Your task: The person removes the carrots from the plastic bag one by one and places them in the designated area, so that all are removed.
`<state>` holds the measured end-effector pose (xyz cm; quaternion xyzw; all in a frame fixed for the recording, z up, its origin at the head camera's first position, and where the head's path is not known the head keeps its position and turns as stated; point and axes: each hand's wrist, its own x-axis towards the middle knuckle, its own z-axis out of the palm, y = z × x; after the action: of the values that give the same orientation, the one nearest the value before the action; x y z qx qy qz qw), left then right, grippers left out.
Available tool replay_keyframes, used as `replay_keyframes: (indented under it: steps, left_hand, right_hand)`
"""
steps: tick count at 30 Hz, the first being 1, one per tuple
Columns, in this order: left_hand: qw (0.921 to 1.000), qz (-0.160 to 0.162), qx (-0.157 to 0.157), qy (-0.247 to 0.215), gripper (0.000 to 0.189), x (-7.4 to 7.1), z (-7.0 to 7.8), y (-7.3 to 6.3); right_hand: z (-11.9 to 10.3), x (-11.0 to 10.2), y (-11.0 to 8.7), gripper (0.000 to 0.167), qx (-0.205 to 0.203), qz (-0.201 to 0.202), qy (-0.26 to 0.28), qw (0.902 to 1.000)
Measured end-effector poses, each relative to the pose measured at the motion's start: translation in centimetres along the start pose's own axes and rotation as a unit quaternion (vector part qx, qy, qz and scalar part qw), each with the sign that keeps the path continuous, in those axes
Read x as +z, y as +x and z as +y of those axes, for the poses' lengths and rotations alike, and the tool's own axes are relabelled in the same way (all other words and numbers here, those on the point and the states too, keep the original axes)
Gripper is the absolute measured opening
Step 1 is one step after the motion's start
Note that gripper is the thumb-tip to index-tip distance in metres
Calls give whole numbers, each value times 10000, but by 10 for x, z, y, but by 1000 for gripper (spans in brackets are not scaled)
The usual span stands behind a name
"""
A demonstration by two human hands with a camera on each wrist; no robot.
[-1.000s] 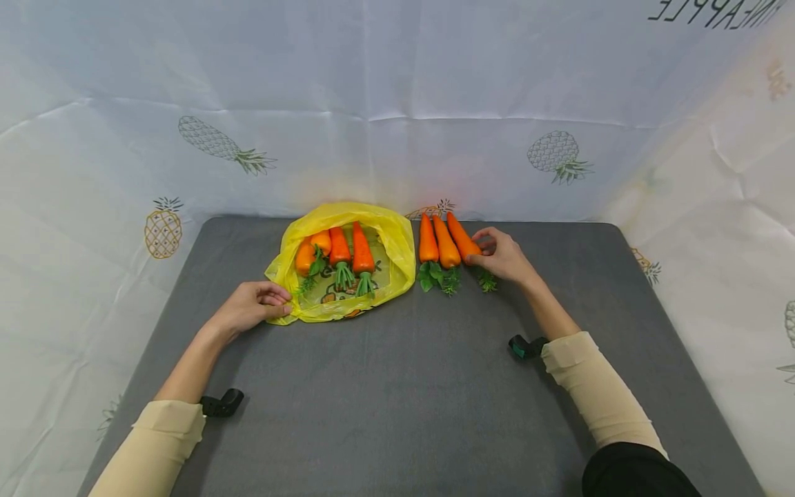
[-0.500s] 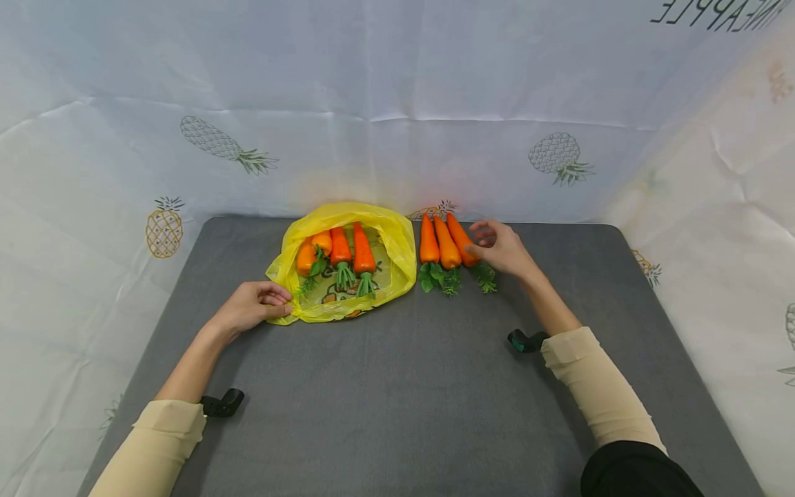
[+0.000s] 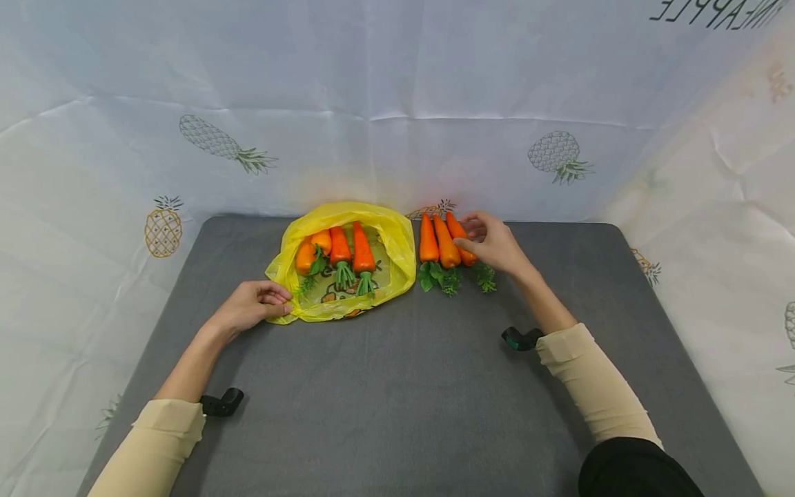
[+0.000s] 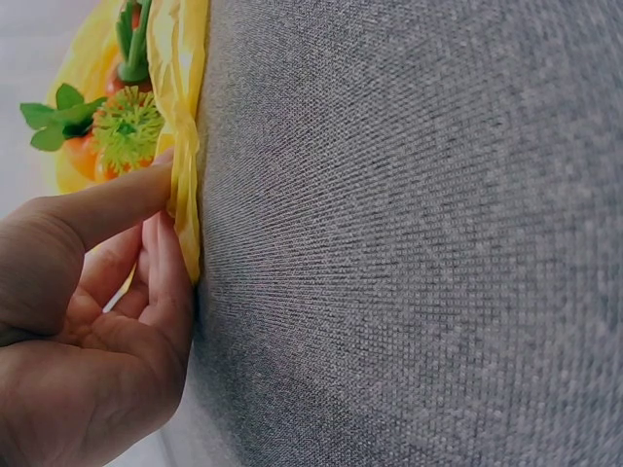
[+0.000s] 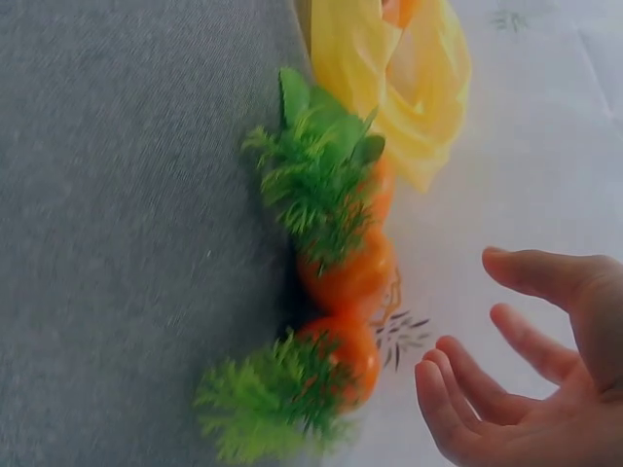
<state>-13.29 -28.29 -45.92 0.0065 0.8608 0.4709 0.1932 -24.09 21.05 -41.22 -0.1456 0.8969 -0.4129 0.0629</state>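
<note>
My left hand [image 3: 251, 304] pinches the near left edge of a yellow plastic bag [image 3: 402, 241]; in the left wrist view its thumb and fingers meet on the crumpled film [image 4: 187, 117]. Inside the opened bag lie two red-orange carrots [image 3: 362, 248] with green stems and, to their left, lighter orange vegetables [image 3: 305, 257] with leaves. Right of the bag, three orange carrots lie in a row: a left one [image 3: 428, 238], a middle one [image 3: 447, 243] and a right one [image 3: 455, 226]. My right hand [image 3: 497, 245] is spread over the right carrot, partly covering it; the right wrist view shows nothing between its fingers.
A grey cloth-covered table [image 3: 397, 400] stretches towards me. White fabric [image 3: 397, 159] printed with pineapples hangs close behind its far edge and along the sides. Each wrist carries a black camera, one left [image 3: 222, 402] and one right [image 3: 522, 339].
The right hand has come off the right carrot, its fingers opening, and shifted slightly up and left over it. The left hand and the bag stay where they were.
</note>
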Motion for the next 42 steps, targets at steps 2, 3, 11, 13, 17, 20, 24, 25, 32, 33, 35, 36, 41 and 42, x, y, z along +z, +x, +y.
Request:
replay_keyframes:
  steps: [2,3,11,13,17,20,24,25,32,33,35,36,41,42]
  left_hand:
    - [10000,10,-12,8,37,0,0,1]
    - [10000,13,-15,4,37,0,0,1]
    - [10000,21,7,-11,36,-1,-1,1]
    - [10000,22,3,8,36,-1,-1,1]
    - [10000,31,-7,24,37,0,0,2]
    - [10000,31,-13,14,37,0,0,2]
    - [10000,35,-18,12,36,-1,-1,2]
    - [10000,39,-19,14,36,-1,-1,2]
    - [10000,49,24,21,35,-1,-1,1]
    - [10000,53,27,22,35,-1,-1,1]
    - [10000,48,41,23,35,0,-1,0]
    - [10000,43,45,29,35,0,-1,0]
    - [10000,16,30,52,36,0,-1,1]
    - [10000,9,24,50,36,0,-1,1]
  right_hand:
    - [-3,2,1,54,-137,-3,23,9999]
    - [-5,4,1,53,-209,-4,30,9998]
    - [-28,18,4,45,-727,89,221,9971]
    - [-31,21,5,45,-774,89,271,9966]
    - [-36,28,8,43,-824,31,259,9963]
    - [-40,36,11,42,-888,-30,299,9956]
    - [-46,47,14,43,-996,-134,416,9941]
    - [-48,50,15,43,-1026,-176,456,9935]
    - [-60,73,23,44,-1030,-472,673,9913]
    - [-62,76,24,44,-1037,-500,689,9910]
    - [-65,82,26,44,-1051,-563,732,9902]
    - [-66,85,27,44,-1061,-587,759,9897]
    - [-69,97,32,40,-1116,-722,933,9867]
    - [-69,100,32,40,-1125,-750,950,9863]
